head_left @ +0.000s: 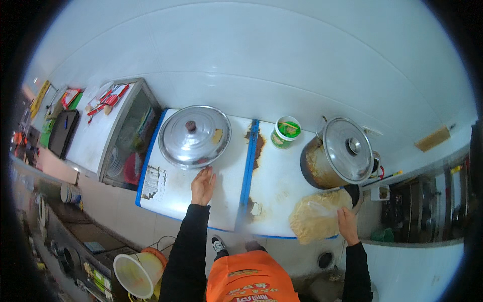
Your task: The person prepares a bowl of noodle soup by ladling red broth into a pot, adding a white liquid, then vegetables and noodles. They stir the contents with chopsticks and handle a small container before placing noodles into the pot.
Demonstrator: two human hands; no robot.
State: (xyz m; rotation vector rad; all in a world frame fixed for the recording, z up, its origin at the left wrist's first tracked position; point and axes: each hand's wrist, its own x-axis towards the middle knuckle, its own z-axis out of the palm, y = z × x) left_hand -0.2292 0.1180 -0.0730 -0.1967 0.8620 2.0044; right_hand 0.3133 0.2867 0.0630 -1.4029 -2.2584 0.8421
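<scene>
My right hand (348, 225) is closed on the gathered top of a clear plastic bag (316, 215). The bag is full of a pale yellow food I cannot make out more closely, and lies at the front edge of the white chest top. My left hand (203, 187) has its fingers stretched out at the near rim of a round metal lid (193, 138). Whether the fingertips touch that rim I cannot tell. The lid has a dark knob and rests on the left part of the chest top; what is under it is hidden.
A stained metal pot (319, 161) with its own lid stands behind the bag. Left of it is a green-and-white tub (285, 132). A glass-fronted cabinet (123, 133) borders the chest on the left. A yellowish bucket (136, 274) stands lower left.
</scene>
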